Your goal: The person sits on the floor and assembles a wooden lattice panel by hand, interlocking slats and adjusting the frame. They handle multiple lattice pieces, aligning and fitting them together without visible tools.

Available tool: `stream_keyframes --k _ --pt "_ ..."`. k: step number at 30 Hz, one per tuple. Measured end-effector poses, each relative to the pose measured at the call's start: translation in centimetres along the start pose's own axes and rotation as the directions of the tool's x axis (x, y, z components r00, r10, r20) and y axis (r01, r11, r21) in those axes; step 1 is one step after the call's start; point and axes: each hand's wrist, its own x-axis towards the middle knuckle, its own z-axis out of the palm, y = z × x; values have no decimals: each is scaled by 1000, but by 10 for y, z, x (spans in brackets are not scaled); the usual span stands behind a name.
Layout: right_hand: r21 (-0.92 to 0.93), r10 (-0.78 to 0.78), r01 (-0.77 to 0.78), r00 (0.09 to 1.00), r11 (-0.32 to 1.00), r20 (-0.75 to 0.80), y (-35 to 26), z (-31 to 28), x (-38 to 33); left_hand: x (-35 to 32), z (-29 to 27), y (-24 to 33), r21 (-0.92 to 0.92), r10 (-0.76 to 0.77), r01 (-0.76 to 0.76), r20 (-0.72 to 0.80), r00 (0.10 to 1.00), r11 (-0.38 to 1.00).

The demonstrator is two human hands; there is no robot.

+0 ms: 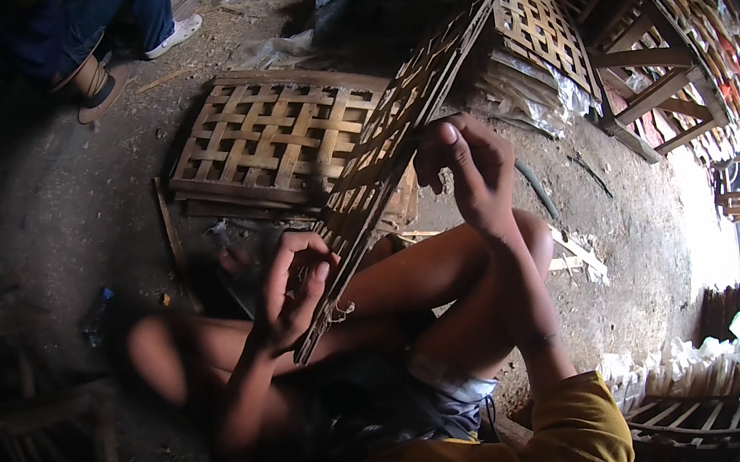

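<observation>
Left hand [290, 290]: fingers curled around the lower end of the woven panel [396, 137], pinching its edge near a frayed binding; the grip steadies the low end above the lap.
Woven panel: an open bamboo lattice held on edge, rising from the lap up toward the right, above the person's bent legs. Judged: the edge-on tilt brings its rim in reach of both hands.
Right hand [464, 175]: raised at mid-length of the panel, fingers pressed together on its rim, thumb up; whether it pinches a strip cannot be told. Judged: it props the upper part so the panel does not sag.
Stack of panels [273, 142]: finished lattices lying flat on the floor [65, 202], just behind the held panel, toward the floor's far edge.
Another person's legs [106, 33]: blue trousers and sandals at the far left corner of the floor, well apart from the hands.
Wooden frames [643, 63]: leaning at the far right, beside more lattice.
Bamboo strips [578, 253]: loose on the floor, right of the knee.
</observation>
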Motion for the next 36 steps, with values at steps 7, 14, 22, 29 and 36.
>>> stream_keyframes --k 7,14,22,29,36 --pt "-12 -21 21 1000 1000 9 1 -2 -1 0 4 3 -14 11 -11 -4 1000 1000" --pt "-152 -205 189 973 970 -101 8 -12 7 0 3 4 13 23 -23 0 1000 1000" --pt "-123 -61 61 998 990 11 -1 -1 -2 -2 0 4 -70 -36 35 -14 999 997" --pt "-339 -283 227 951 913 -125 12 23 -12 -1 -3 2 -63 4 -6 -27 1000 998" --pt "-482 -389 286 912 828 -128 20 38 -20 -2 -7 -4 -64 20 -24 -56 998 998"
